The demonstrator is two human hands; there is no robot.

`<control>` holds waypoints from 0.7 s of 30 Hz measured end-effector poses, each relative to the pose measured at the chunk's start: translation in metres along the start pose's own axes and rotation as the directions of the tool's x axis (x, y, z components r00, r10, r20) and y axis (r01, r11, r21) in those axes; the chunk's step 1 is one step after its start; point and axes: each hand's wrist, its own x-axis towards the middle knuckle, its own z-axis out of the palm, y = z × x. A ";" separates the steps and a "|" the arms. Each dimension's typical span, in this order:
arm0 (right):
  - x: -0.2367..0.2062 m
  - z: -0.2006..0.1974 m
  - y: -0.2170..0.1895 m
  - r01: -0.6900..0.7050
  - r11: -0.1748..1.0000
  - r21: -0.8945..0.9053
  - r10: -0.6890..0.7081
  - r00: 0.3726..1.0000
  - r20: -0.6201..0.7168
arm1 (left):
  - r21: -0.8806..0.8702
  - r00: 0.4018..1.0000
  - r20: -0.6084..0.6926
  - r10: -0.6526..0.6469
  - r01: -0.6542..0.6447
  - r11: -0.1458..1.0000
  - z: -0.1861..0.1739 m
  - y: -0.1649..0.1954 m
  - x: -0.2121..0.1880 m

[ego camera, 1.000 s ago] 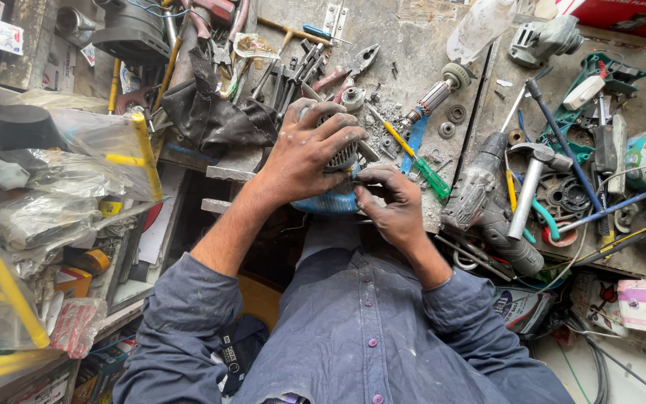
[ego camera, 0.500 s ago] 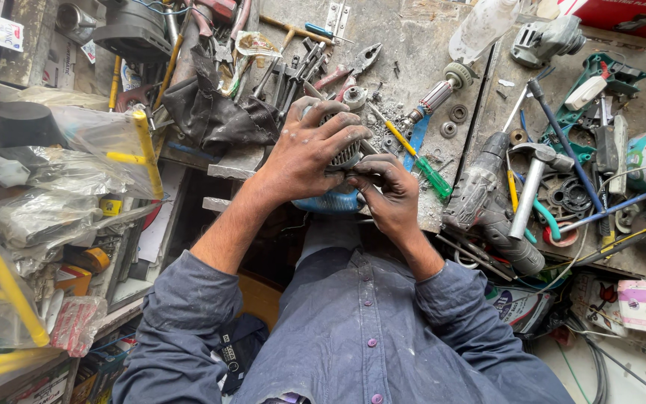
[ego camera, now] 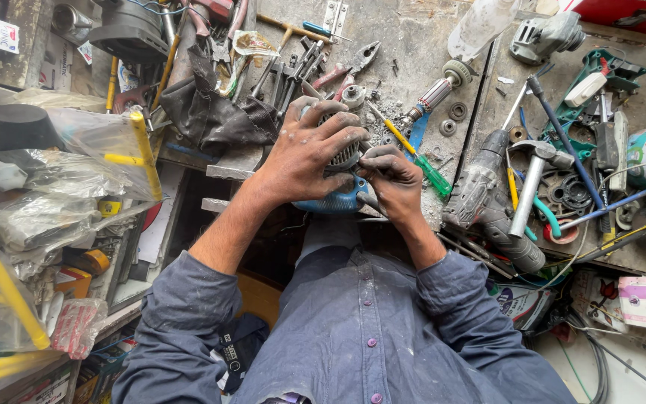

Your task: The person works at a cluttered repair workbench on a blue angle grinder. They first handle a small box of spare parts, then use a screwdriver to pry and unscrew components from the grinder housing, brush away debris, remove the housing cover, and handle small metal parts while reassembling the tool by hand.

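Note:
My left hand (ego camera: 308, 153) is clamped over a blue power-tool body (ego camera: 334, 202) with a ribbed grey metal end (ego camera: 345, 155), holding it at the front edge of the workbench (ego camera: 413, 45). My right hand (ego camera: 394, 183) grips a small dark tool whose tip pokes out below my fingers, pressed against the tool's right side. Both hands are grimy. The rest of the tool is hidden under my palms.
Pliers (ego camera: 357, 63), wrenches (ego camera: 293, 71), a green-handled screwdriver (ego camera: 428, 168), a motor armature (ego camera: 435, 93), a hammer (ego camera: 532, 183) and a grey drill body (ego camera: 487, 209) lie around. A dark rag (ego camera: 214, 112) sits left of my hands. Plastic bags (ego camera: 76, 164) crowd the left shelf.
Both hands stay on the blue tool; the right hand's fingers have shifted slightly against its side.

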 end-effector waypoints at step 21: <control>0.010 0.007 -0.006 -0.001 1.000 0.006 0.002 0.999 -0.054 | -0.004 1.000 -0.008 0.018 -0.018 1.000 0.003 0.000 -0.001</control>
